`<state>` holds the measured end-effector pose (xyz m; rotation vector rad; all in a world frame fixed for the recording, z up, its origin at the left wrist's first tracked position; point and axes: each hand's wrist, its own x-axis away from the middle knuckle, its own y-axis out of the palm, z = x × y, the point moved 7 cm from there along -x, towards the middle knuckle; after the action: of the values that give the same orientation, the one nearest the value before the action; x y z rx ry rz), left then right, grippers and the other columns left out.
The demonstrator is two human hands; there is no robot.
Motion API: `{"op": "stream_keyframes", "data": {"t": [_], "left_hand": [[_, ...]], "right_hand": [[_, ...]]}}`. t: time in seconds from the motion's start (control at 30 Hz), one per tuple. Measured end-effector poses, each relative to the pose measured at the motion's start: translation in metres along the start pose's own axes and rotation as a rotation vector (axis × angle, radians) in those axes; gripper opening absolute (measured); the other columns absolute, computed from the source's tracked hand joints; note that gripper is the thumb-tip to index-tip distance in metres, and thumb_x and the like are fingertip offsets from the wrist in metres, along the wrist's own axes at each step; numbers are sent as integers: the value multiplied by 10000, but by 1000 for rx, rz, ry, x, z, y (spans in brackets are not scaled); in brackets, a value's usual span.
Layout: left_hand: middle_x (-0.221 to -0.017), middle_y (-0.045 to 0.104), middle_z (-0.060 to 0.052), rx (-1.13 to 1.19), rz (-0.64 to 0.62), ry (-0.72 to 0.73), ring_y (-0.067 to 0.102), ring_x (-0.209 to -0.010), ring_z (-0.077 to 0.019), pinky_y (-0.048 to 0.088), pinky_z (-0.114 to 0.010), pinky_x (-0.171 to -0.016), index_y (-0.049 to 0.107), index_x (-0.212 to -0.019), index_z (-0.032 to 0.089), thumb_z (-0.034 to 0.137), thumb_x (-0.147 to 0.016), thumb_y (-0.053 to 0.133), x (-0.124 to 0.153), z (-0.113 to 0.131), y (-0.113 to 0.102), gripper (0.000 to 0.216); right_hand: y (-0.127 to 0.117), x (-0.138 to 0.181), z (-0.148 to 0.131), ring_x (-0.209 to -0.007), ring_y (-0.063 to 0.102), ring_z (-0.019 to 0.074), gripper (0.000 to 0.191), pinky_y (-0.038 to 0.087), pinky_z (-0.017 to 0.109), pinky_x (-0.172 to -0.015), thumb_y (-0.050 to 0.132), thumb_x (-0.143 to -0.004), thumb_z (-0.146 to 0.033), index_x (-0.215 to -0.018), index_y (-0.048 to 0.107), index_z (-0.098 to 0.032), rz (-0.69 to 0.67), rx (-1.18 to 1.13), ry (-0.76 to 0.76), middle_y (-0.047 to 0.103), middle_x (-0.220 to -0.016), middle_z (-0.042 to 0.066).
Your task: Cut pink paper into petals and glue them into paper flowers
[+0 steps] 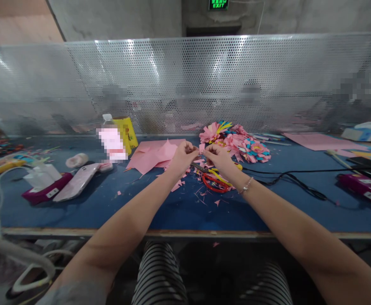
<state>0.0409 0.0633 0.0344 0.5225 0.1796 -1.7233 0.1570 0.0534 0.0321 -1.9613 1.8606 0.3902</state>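
A small piece of pink paper (202,148) is pinched between my two hands, above the blue table. My left hand (186,155) grips its left side with closed fingertips. On its right side, the fingers of my right hand (219,157) are closed too. Below my hands lie red-handled scissors (215,184) among pink paper scraps, with a yellow-handled tool (238,166) partly hidden by my right hand. Creased pink paper sheets (152,155) rest behind my left hand. Colourful paper flowers (236,142) are heaped beyond my right hand.
A perforated metal screen (160,76) runs along the back. At left are a purple power strip (47,190), a phone (77,182), a yellow box (128,133) and a bottle. Black cables (295,176) cross the right side towards another purple power strip (363,188).
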Motion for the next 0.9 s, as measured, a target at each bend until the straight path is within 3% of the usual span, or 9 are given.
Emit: {"op": "stream_keyframes", "data": {"t": [0.27,0.67,0.9], "left_hand": [[-634,500,59,-22,-2,7,505,-621,-62,486,-287,-696,350,-653,180,130,-607,584,1,3,1,244],[-648,505,48,-20,6,-26,510,-597,-60,484,-264,-648,397,-655,166,107,-612,564,1,2,0,182],[-615,520,26,-100,-96,-34,545,-619,-84,483,-264,-636,469,-657,145,208,-649,586,2,-1,5,133]], "right_hand": [[2,2,6,-510,408,56,246,357,188,-456,607,-646,-358,-691,432,-191,-1,-143,81,422,-593,-65],[3,-1,3,-509,391,59,224,355,210,-479,578,-669,-362,-642,451,-180,-12,-42,17,415,-593,-53],[1,0,5,-552,424,69,207,363,216,-514,588,-669,-357,-666,484,-178,-13,-106,56,446,-610,-46]]}}
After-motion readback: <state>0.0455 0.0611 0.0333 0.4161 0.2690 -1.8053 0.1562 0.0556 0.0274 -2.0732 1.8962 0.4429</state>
